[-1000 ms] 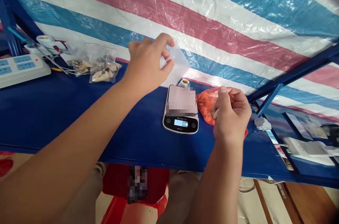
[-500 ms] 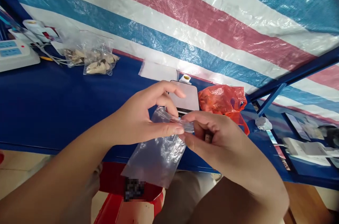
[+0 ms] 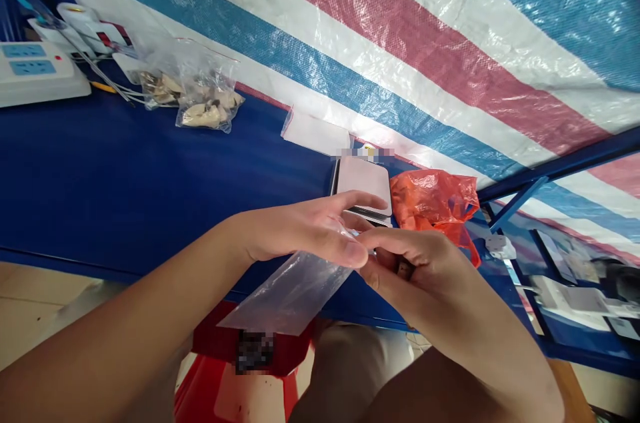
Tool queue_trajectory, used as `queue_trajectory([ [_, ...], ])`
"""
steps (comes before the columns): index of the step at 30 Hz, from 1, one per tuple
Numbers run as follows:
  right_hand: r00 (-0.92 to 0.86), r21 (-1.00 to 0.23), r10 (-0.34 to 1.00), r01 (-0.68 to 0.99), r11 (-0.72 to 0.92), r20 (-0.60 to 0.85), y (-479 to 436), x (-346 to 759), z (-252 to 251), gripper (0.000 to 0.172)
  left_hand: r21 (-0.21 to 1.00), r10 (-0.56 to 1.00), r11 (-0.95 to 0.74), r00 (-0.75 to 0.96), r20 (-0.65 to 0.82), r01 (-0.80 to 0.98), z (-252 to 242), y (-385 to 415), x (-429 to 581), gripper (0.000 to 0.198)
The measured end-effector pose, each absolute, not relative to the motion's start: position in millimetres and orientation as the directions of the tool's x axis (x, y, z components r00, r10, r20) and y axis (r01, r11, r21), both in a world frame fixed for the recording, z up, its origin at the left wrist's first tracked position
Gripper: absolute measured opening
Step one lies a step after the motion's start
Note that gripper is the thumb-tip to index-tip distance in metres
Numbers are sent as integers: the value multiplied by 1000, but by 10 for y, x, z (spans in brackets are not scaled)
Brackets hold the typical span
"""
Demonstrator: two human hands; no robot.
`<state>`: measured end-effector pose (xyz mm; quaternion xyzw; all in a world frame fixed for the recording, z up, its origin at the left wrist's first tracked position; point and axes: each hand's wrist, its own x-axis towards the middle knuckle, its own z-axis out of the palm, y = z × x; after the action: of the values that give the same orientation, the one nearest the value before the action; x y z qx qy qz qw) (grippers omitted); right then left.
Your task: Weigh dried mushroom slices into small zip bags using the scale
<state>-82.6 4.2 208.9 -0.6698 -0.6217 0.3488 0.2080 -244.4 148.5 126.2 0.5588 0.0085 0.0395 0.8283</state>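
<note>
A clear plastic bag [image 3: 295, 293] hangs slanting down from both hands, over the table's front edge. My left hand [image 3: 310, 230] is closed on the bag's top, thumb on the near side and the fingers partly hidden behind it. My right hand [image 3: 410, 263] pinches the same top edge from the right, its thumb and forefinger meeting the left thumb. Something small and brownish shows inside the curled right fingers, too hidden to name. Just beyond the hands sits a flat scale with a pale top [image 3: 364, 184].
On the blue table [image 3: 150, 176], bags of pale dried pieces [image 3: 207, 110] lie at the back left beside a white power strip [image 3: 40, 73]. A red plastic bag [image 3: 433, 200] sits right of the scale. White sheets [image 3: 317, 130] lie behind. Below is a red stool [image 3: 210, 390].
My left hand has moved right and flattened, its fingers lower over the bag's top. The bag has narrowed and tilted more. The view has shifted slightly.
</note>
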Motion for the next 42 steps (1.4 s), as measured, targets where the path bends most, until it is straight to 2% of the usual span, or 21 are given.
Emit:
queue_trajectory([
  [12, 70, -723, 982, 667, -179, -178, 11, -733, 2068, 22, 838, 126, 543, 992, -17, -55, 1229, 1327, -2290, 69],
  [17, 191, -750, 980, 638, -174, -64, -59, -654, 2107, 23, 817, 140, 572, 990, -9, -73, 1194, 1324, -2262, 61],
  [20, 155, -773, 984, 613, -163, -85, -82, -638, 2137, 27, 862, 137, 504, 990, -27, -46, 1279, 1308, -2277, 57],
  [24, 59, -772, 992, 625, -121, -108, -123, -664, 2170, 30, 950, 120, 312, 990, -76, 35, 1501, 1212, -2371, 65],
  [26, 106, -777, 992, 617, -125, -75, -192, -681, 2195, 31, 980, 169, 196, 982, -81, 47, 1599, 1135, -2433, 72],
  [29, 206, -776, 974, 596, -205, -99, -351, -720, 2237, 35, 996, 276, 76, 960, -57, 37, 1687, 1020, -2504, 79],
  [34, 306, -741, 937, 589, -323, -167, -519, -838, 2287, 45, 998, 293, 48, 955, -46, 33, 1740, 881, -2520, 81],
  [38, 157, -760, 956, 581, -292, -248, -435, -896, 2333, 56, 996, 312, 93, 950, -17, -13, 1733, 820, -2493, 77],
  [42, 42, -732, 956, 635, -249, -289, -324, -912, 2379, 48, 992, 319, 118, 948, 8, -49, 1690, 830, -2465, 64],
])
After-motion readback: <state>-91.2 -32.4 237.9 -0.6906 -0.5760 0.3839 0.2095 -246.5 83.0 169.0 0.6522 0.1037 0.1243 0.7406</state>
